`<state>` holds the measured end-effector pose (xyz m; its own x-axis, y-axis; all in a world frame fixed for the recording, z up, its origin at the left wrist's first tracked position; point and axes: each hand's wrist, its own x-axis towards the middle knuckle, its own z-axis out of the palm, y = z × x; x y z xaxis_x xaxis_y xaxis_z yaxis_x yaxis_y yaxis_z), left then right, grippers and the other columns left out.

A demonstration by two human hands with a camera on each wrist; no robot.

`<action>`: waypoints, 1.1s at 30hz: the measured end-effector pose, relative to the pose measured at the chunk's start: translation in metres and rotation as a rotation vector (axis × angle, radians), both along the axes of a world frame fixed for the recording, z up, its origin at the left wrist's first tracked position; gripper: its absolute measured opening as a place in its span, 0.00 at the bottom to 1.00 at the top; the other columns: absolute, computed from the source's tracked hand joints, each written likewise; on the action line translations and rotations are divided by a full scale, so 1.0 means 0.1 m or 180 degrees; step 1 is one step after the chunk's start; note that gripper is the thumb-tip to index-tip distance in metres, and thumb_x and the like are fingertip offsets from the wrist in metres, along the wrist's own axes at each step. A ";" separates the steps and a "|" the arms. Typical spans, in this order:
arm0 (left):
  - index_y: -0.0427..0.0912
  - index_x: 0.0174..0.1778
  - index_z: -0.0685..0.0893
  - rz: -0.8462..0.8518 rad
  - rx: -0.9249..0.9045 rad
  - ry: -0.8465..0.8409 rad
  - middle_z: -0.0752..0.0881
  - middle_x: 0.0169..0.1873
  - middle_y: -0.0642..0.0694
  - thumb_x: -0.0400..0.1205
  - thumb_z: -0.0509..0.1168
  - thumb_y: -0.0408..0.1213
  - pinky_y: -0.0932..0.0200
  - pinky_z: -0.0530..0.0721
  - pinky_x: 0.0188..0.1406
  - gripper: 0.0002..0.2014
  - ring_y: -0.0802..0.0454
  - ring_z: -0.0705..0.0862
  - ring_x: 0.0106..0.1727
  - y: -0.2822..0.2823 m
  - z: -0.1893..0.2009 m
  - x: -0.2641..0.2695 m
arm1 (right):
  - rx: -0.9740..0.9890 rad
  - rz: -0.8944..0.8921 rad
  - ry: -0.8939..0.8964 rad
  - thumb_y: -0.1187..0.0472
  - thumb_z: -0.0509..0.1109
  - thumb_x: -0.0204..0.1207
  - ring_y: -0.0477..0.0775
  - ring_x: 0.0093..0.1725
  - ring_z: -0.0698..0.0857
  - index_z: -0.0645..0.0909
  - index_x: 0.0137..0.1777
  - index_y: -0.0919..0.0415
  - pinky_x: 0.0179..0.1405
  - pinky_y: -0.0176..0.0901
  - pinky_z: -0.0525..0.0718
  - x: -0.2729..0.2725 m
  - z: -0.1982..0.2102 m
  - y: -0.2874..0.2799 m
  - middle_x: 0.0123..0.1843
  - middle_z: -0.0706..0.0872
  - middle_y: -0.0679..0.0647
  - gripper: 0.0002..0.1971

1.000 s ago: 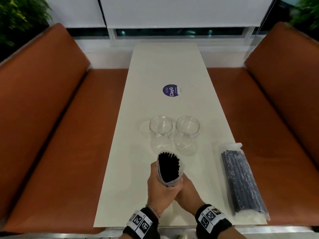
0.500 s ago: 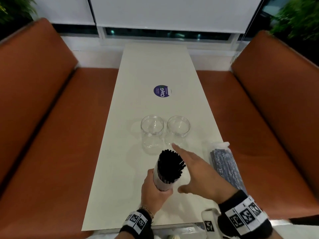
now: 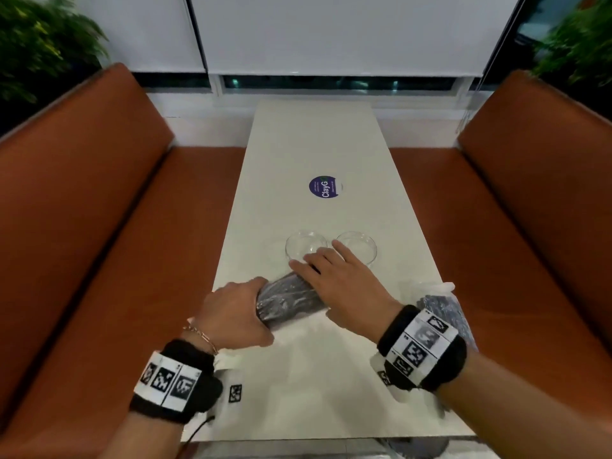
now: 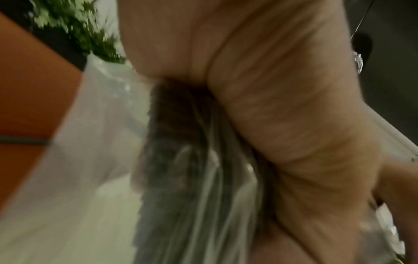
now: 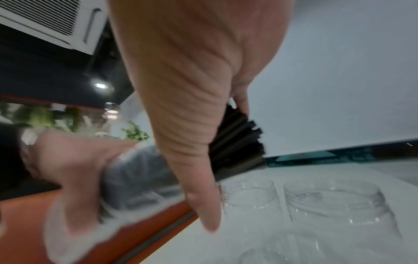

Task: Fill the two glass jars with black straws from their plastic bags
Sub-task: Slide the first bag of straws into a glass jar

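Note:
Two empty glass jars, the left jar and the right jar, stand side by side mid-table. My left hand grips the closed bottom of a clear plastic bag of black straws. The bag lies tilted, its open end toward the left jar. My right hand wraps over the bare straw ends, thumb on the near side, just in front of the jars. A second bag of straws lies at the right edge, partly behind my right wrist.
The white table is long and narrow, with a round purple sticker beyond the jars. Orange bench seats flank both sides. A window and blinds close off the far end.
The bag went from upright to tilted toward the left jar. My right hand reached forward and closed over the straw ends. My left hand stayed on the bag's bottom.

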<state>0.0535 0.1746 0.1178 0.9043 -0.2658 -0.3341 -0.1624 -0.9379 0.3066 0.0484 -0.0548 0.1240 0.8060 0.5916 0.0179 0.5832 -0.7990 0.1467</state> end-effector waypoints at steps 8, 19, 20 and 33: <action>0.63 0.65 0.83 -0.0130 0.0088 0.0013 0.93 0.46 0.56 0.54 0.83 0.51 0.51 0.97 0.42 0.40 0.56 0.94 0.41 0.23 0.83 0.79 | 0.1517 -0.0474 0.0319 0.51 0.91 0.57 0.59 0.61 0.85 0.78 0.77 0.53 0.63 0.56 0.87 0.93 -0.11 0.18 0.66 0.86 0.55 0.46; 0.60 0.67 0.87 -0.0360 0.0582 0.0009 0.84 0.47 0.60 0.55 0.84 0.47 0.52 0.94 0.48 0.39 0.57 0.86 0.47 -0.09 1.03 1.37 | 0.2450 -0.1365 0.1020 0.40 0.92 0.55 0.57 0.69 0.83 0.73 0.79 0.55 0.69 0.50 0.83 1.13 -0.71 0.32 0.71 0.83 0.52 0.53; 0.61 0.65 0.87 -0.0324 0.0538 0.0013 0.84 0.48 0.60 0.54 0.85 0.47 0.50 0.95 0.49 0.39 0.56 0.86 0.47 -0.10 1.04 1.39 | 0.2503 -0.1433 0.1039 0.41 0.92 0.55 0.57 0.65 0.84 0.74 0.76 0.53 0.63 0.48 0.84 1.15 -0.76 0.34 0.67 0.84 0.52 0.50; 0.53 0.73 0.86 0.0481 -0.2846 0.0371 0.92 0.65 0.50 0.65 0.89 0.29 0.48 0.89 0.66 0.40 0.47 0.90 0.60 0.25 1.07 1.48 | 0.3131 -0.1902 0.1125 0.46 0.95 0.53 0.52 0.63 0.81 0.77 0.70 0.54 0.64 0.47 0.84 1.18 -0.86 0.37 0.60 0.80 0.45 0.46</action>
<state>0.2012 0.1996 0.2248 0.9239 -0.3511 -0.1521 0.0204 -0.3517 0.9359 0.1667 -0.0177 0.0381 0.9995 -0.0198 -0.0255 -0.0323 -0.6369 -0.7703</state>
